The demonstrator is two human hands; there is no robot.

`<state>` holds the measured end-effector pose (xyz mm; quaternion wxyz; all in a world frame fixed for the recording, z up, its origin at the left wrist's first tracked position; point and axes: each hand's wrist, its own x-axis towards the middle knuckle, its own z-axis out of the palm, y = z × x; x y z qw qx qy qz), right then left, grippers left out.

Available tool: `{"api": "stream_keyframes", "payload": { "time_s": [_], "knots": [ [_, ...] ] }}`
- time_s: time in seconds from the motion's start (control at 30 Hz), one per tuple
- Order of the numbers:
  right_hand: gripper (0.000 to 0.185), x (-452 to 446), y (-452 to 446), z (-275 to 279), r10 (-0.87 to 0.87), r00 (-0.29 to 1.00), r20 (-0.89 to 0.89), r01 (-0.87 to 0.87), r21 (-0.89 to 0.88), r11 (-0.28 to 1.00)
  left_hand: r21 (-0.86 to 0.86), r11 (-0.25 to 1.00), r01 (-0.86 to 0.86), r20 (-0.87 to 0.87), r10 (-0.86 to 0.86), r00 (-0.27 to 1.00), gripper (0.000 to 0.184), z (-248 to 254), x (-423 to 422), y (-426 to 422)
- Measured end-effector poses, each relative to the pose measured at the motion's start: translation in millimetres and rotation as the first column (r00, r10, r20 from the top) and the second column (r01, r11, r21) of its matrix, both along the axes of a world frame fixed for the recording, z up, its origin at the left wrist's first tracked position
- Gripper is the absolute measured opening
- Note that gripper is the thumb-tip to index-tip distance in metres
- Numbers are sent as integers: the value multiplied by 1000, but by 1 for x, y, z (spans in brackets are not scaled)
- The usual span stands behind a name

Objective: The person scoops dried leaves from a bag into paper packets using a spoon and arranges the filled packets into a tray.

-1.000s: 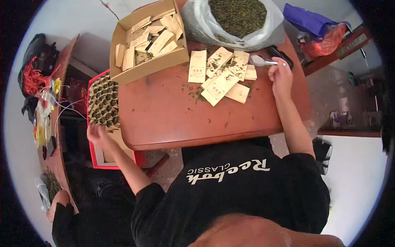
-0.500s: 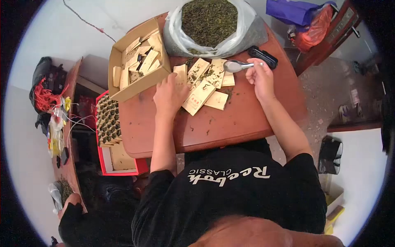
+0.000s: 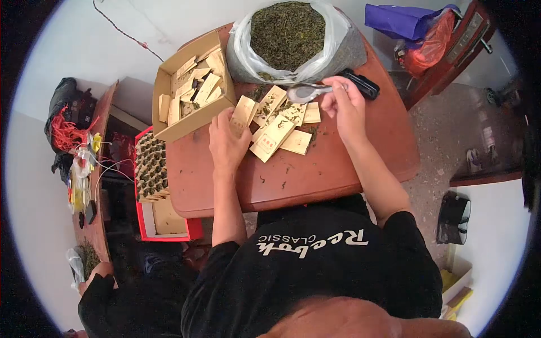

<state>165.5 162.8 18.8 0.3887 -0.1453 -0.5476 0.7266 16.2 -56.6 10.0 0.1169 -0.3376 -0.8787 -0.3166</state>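
Observation:
My left hand is closed on a small paper packet at the left end of the loose packets. In my right hand is a metal spoon, its bowl above the packets and short of the bag. Several printed packets lie overlapping on the brown table, with dark dried leaves scattered over them. Behind them stands an open plastic bag full of dried leaves. A black object lies right of the spoon.
A cardboard box of packets stands at the table's left. Below it, a red box holds rows of filled packets. Another person's arm shows at lower left. A purple bag and red bag are at upper right.
My left hand has come from the red box to the loose packets and lifted one into a tilt. My right hand has moved left with the spoon. The view has shifted too.

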Motion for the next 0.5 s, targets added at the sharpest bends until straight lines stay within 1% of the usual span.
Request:
{"api": "stream_keyframes", "payload": {
  "time_s": [0.03,0.1,0.2,0.27,0.3,0.37,0.43,0.5],
  "knots": [
    [23,-5,-2,7,37,999,-4,-37,2,999,32,999,22,-3,-22,1000,50,2,2,-1],
    [22,-16,-8,19,40,999,-23,-38,94,995,117,991,69,-26,-66,997,51,8,1,3],
    [21,-26,-20,40,19,1000,-23,-14,230,973,234,960,153,-131,-125,983,53,11,1,10],
    [21,-30,-24,48,-4,1000,-8,7,304,953,273,942,194,-161,-154,975,54,15,0,17],
    [21,-31,-26,50,-62,998,2,57,382,922,289,933,213,-176,-167,970,55,16,0,20],
    [22,-32,-29,50,-83,996,-18,82,456,886,313,918,244,-200,-187,962,56,18,0,27],
    [23,-31,-30,51,-118,993,-13,107,526,844,330,906,264,-218,-199,955,57,18,-1,32],
    [22,-28,-31,54,-156,987,-34,148,557,817,338,895,292,-247,-215,945,58,16,-4,37]
  ]
}}
